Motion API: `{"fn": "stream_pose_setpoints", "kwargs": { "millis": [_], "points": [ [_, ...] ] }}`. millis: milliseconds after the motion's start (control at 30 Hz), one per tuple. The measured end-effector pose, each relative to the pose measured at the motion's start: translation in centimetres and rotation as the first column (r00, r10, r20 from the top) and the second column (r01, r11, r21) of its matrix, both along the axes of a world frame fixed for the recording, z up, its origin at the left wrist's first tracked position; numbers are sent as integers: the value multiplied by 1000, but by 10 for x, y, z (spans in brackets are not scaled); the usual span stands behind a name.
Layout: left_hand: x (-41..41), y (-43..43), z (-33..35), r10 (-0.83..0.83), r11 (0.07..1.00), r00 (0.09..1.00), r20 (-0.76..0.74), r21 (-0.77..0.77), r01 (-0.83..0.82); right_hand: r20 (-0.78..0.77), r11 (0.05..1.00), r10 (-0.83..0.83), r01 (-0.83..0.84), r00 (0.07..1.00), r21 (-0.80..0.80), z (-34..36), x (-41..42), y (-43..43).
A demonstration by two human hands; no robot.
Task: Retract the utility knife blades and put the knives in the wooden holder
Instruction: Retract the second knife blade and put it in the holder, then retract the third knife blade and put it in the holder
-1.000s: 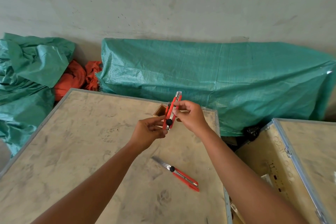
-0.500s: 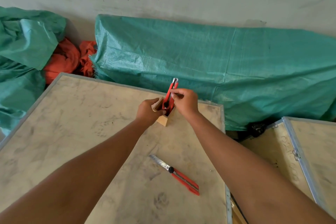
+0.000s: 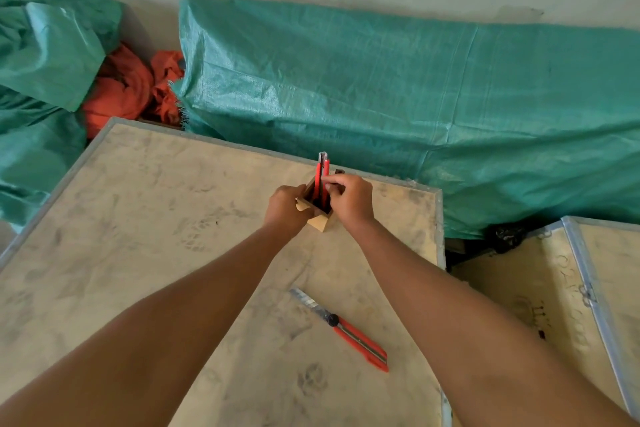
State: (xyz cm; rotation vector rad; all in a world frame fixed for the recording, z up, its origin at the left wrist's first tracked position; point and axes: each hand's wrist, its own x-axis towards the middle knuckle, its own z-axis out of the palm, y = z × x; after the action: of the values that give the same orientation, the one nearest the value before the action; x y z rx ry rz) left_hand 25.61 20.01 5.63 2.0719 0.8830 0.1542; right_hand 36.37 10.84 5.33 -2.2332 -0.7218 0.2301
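Note:
A red utility knife point(image 3: 322, 174) stands upright inside the small wooden holder point(image 3: 320, 220) near the far edge of the plywood top point(image 3: 138, 236). My right hand point(image 3: 349, 199) pinches the knife's body just above the holder's rim. My left hand point(image 3: 285, 208) is wrapped around the holder's left side. A second red utility knife point(image 3: 360, 340) lies flat on the plywood nearer to me, between my forearms, with its metal blade point(image 3: 308, 302) extended toward the upper left.
A large green tarp-covered bundle point(image 3: 415, 107) runs behind the plywood's far edge. More green tarp point(image 3: 41, 55) and orange cloth point(image 3: 128, 87) sit at the left. A second metal-edged crate point(image 3: 571, 288) stands at the right, across a gap.
Both hands moved away from me and down to the holder. The knife went from held in the air to standing lower inside the holder, with the left hand now on the holder.

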Motion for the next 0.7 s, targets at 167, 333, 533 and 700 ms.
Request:
{"fn": "stream_pose_setpoints", "kwargs": {
  "millis": [167,333,533,700],
  "points": [
    [1,-1,-2,-7,1000,1000,-6,25,8,27,1000,-2,1,1000,28,0,-3,-4],
    [-1,-4,4,-25,999,1000,9,30,24,-1,998,-9,10,1000,70,5,-8,-12],
    [-17,-17,5,20,999,999,35,33,-22,3,997,24,-25,1000,74,8,-21,-46],
    [-55,-52,6,83,996,996,45,-24,-82,-58,999,42,-41,997,5,5,-41,-87]
  ]
}}
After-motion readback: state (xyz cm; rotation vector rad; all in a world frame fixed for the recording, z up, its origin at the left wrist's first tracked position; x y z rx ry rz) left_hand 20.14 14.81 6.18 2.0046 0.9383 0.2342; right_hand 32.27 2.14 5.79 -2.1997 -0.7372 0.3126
